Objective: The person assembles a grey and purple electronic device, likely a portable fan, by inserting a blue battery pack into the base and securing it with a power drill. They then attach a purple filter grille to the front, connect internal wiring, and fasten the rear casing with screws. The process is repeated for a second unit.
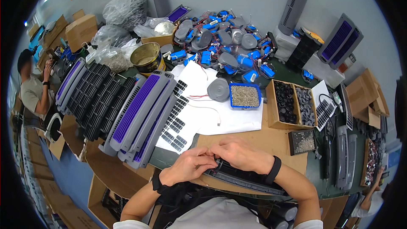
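A long dark plastic housing [254, 186] lies at the near edge of the table, slanting down to the right. Over its left end my left hand [189, 166] is closed in a pinch, thumb and fingers together. My right hand [242, 154] meets it there, fingers bent down onto the same end. Whatever small part sits between the fingertips is too hidden to name. Beneath the housing is a sheet of brown cardboard [286, 161]. Beyond my hands stand a blue tray [245, 107] of small screws and a round grey cap with wires [218, 89].
Grey and purple housings [142, 114] are stacked on the left beside black grilles [91, 97]. At the back is a heap of blue battery packs and caps [229, 44]. A wooden box [292, 124] of black parts and an electric screwdriver [327, 154] lie right. Another person [34, 85] works far left.
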A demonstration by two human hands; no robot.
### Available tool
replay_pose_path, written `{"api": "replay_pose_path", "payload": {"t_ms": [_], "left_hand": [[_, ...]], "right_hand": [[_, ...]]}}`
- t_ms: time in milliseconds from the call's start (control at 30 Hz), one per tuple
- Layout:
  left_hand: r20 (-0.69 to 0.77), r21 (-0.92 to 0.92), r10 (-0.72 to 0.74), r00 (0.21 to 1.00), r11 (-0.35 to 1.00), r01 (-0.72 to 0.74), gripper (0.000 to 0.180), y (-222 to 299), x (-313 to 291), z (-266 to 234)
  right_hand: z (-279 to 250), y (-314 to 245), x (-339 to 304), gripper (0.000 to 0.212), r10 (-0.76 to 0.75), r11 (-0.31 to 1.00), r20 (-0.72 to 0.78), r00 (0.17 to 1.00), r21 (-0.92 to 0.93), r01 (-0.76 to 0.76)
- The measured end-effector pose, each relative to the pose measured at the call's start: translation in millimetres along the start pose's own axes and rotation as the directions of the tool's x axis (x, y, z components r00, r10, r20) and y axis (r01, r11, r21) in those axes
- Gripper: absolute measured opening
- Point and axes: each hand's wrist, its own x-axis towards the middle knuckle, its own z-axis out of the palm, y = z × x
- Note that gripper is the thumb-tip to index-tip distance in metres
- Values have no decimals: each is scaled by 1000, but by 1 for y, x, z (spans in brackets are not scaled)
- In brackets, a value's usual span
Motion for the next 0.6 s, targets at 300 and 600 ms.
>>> {"api": "replay_pose_path", "payload": {"t_ms": [300, 600], "left_hand": [[121, 20, 11, 993, 1000, -14, 18, -3, -3, -6], [-23, -97, -258, 966, 962, 255, 64, 4, -9, 17]], "right_hand": [[1, 3, -1, 25, 29, 992, 20, 999, 123, -31], [-133, -22, -85, 20, 465, 880, -430, 774, 125, -459]]}}
